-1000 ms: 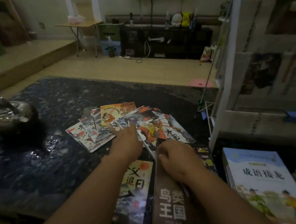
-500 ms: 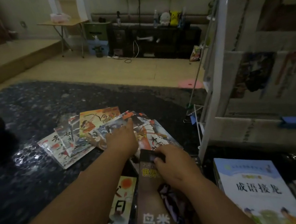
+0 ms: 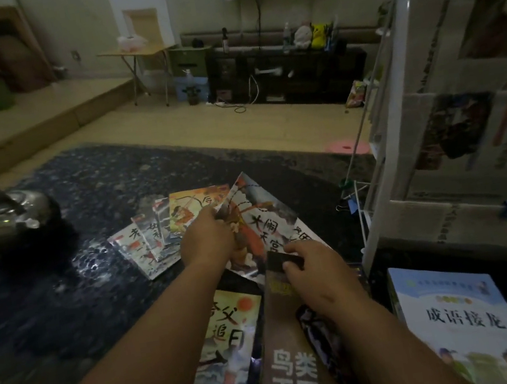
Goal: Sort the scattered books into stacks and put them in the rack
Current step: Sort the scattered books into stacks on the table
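Blue-black and speckled, the table [image 3: 64, 302] carries most of the books in the single head view, and they lie loose, not stacked. The left hand [image 3: 206, 238] has its fingers curled round the near-left edge of a thin picture book [image 3: 259, 220] with a monkey figure on the cover. That book is tilted up off the table, its far corner in the air. The right hand [image 3: 312, 265] pinches the far end of a long brown book [image 3: 286, 351] between thumb and fingers. This one runs back towards the person and lies partly over a sun-cover book [image 3: 231, 336] flat beside it. Left of the lifted book, a fan of thin books [image 3: 150, 240] overlaps on the table, spread and unsquared. A pale blue book [image 3: 455, 319] lies at the near right, with more covers just beyond it at the frame edge. The white rack [image 3: 397, 104] stands at the right, close to the table; its shelves show newsprint and a dark-covered magazine or book, too dim to identify. A metal kettle [image 3: 9, 215] sits well apart at the left. By my reading the task is at an early stage: gathering is under way with two books in hand, no squared stack is visible, and whether any of these books has reached the rack cannot be told.
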`<state>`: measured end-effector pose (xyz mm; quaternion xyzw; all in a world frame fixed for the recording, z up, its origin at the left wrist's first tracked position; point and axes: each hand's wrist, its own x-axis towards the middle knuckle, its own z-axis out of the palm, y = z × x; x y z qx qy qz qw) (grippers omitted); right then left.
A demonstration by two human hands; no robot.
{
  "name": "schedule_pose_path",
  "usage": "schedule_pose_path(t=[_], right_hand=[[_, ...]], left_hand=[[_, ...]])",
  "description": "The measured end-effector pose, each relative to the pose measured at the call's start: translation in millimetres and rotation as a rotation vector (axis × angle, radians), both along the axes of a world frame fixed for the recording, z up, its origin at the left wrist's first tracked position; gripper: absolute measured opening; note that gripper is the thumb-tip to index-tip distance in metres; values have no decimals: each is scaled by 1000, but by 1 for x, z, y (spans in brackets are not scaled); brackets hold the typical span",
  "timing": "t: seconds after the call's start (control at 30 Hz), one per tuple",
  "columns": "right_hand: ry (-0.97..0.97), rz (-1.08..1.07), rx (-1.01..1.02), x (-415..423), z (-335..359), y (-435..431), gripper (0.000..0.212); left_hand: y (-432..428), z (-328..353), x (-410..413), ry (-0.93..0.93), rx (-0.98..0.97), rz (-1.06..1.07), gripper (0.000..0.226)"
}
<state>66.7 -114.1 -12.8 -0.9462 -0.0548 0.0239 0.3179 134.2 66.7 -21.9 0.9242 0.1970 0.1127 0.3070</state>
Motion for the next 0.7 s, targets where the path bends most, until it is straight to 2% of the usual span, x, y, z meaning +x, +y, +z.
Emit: schedule_pose_path(t=[0.17,0.37,0.57,0.7], right_hand=[[-18,69,3,-15,6,18,32],[-36,136,-51,-32,12,35,31],[-41,216,-137,-47,6,53,35],[-58,301,-311,-58,-5,59,39]], left_hand=[[29,4,-29,-48,-267,174,30],[66,9,-60,-8,-470,236,18],[89,6,-82,202,-498,117,29],[97,10,-90,482,-285,-81,34]])
